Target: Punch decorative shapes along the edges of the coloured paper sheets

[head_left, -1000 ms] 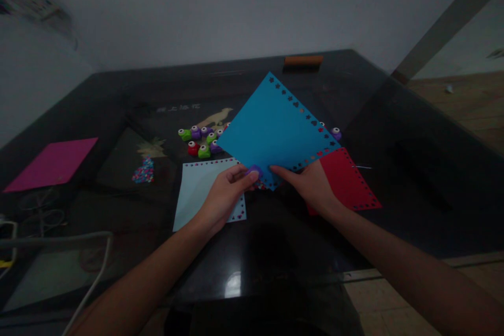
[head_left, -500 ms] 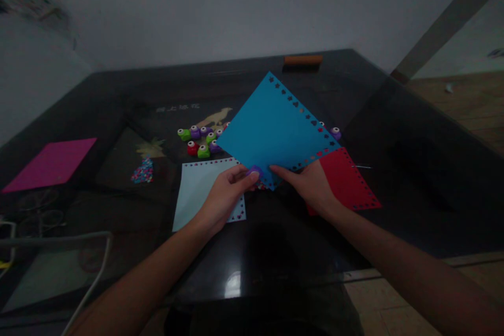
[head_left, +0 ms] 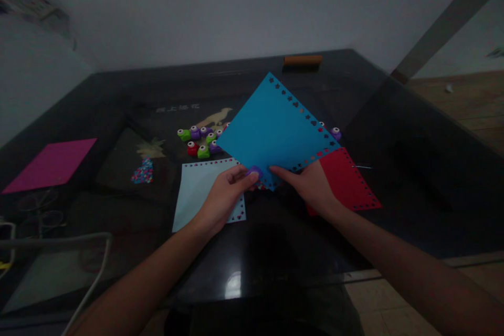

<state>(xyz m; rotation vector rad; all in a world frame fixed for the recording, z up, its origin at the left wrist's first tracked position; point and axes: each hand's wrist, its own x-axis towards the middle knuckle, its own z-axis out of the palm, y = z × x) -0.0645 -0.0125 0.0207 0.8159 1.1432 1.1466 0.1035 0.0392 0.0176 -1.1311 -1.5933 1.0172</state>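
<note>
A blue sheet of paper (head_left: 271, 126) is held up cornerwise, with small shapes punched along two of its edges. My left hand (head_left: 232, 184) is closed around a purple craft punch (head_left: 254, 171) at the sheet's lower left edge, its thumb on top. My right hand (head_left: 307, 184) pinches the sheet near its lowest corner, thumb in front and fingers hidden behind. Under my left hand lies a pale blue punched sheet (head_left: 197, 189). A red punched sheet (head_left: 350, 184) lies under my right hand. Bits of coloured confetti show below the punch.
Several green, purple and red craft punches (head_left: 203, 150) stand behind the pale sheet, partly covered by the blue one. A confetti pile (head_left: 143, 171) and a magenta sheet (head_left: 51, 164) lie to the left. An orange-brown roll (head_left: 303, 60) rests at the table's back edge.
</note>
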